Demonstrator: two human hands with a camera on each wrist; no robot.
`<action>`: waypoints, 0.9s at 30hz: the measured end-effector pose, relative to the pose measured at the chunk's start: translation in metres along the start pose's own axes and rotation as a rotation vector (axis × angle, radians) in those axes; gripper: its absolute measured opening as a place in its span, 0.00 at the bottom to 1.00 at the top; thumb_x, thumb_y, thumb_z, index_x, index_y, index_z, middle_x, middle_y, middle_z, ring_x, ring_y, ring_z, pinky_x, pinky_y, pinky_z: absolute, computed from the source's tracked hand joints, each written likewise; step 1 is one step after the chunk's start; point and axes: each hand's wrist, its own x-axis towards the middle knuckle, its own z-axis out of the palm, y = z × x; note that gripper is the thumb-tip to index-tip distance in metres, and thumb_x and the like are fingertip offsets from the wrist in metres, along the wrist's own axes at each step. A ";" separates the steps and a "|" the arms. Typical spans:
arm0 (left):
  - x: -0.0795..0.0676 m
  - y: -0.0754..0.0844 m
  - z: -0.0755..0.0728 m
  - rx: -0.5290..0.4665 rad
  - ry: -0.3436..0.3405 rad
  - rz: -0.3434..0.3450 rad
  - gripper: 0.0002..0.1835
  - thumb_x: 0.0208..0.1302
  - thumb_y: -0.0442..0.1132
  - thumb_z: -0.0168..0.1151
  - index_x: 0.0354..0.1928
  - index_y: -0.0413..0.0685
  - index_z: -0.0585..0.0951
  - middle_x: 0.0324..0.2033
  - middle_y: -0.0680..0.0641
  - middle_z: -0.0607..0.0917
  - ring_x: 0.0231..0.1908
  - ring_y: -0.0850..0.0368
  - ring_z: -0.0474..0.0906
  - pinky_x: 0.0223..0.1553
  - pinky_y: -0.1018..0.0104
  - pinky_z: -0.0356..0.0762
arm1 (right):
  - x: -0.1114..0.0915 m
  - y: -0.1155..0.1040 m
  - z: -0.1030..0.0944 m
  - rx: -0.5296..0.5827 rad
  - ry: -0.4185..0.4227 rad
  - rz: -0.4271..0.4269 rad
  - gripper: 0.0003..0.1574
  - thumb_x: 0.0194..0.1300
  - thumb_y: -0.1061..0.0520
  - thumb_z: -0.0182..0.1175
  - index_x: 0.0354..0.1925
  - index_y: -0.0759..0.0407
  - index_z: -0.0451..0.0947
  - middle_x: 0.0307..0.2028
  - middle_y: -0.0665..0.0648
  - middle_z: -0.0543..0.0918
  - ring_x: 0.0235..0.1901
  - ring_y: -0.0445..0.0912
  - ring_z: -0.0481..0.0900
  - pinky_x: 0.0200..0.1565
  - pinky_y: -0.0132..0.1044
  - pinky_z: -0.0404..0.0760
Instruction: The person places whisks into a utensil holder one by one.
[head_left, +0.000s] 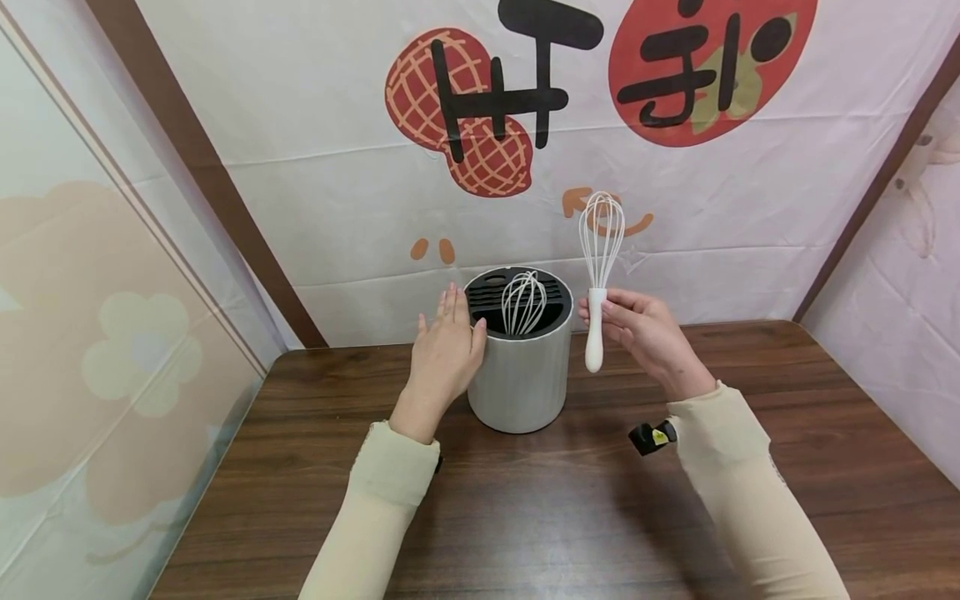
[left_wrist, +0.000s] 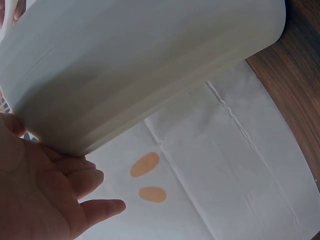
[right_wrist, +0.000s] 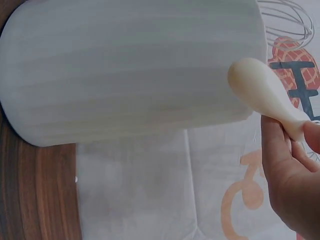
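A ribbed, pale grey utensil holder [head_left: 517, 383] with a black slotted top [head_left: 487, 293] stands upright near the table's back edge. Out of its large front opening pokes the wire head of one whisk [head_left: 524, 304]; the rest of that one is hidden inside. My left hand [head_left: 447, 346] rests against the holder's left side at the rim, fingers mostly straight. To the right of the holder, my right hand [head_left: 643, 329] pinches a second, white whisk [head_left: 595, 329] at the upper handle, wires up. In the right wrist view its rounded handle end [right_wrist: 250, 82] overlaps the holder's rim.
The brown wood-grain table [head_left: 525, 517] stretches in front of the holder. Right behind hangs a white printed cloth [head_left: 337, 208], with more cloth at both sides. A small black device [head_left: 651, 437] sits at the right wrist, beside the rolled sleeve.
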 end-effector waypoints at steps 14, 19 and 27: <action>0.000 0.000 -0.001 -0.004 -0.017 -0.006 0.33 0.76 0.51 0.34 0.73 0.34 0.50 0.73 0.39 0.49 0.72 0.48 0.43 0.67 0.41 0.44 | 0.003 -0.005 0.010 0.012 0.024 -0.046 0.19 0.72 0.66 0.48 0.57 0.75 0.66 0.42 0.55 0.85 0.45 0.46 0.83 0.50 0.35 0.77; -0.001 0.001 -0.002 -0.001 -0.008 0.003 0.33 0.76 0.50 0.34 0.72 0.33 0.51 0.72 0.38 0.50 0.72 0.48 0.43 0.67 0.40 0.43 | 0.005 -0.007 0.013 0.038 0.029 -0.084 0.14 0.71 0.66 0.48 0.53 0.71 0.70 0.41 0.56 0.84 0.45 0.46 0.83 0.53 0.37 0.76; -0.001 0.000 -0.001 -0.002 0.000 0.005 0.33 0.76 0.50 0.34 0.72 0.33 0.51 0.72 0.38 0.51 0.72 0.47 0.45 0.67 0.40 0.43 | 0.007 -0.011 0.019 0.052 0.048 -0.101 0.16 0.71 0.66 0.49 0.54 0.73 0.68 0.41 0.56 0.84 0.45 0.46 0.83 0.51 0.36 0.77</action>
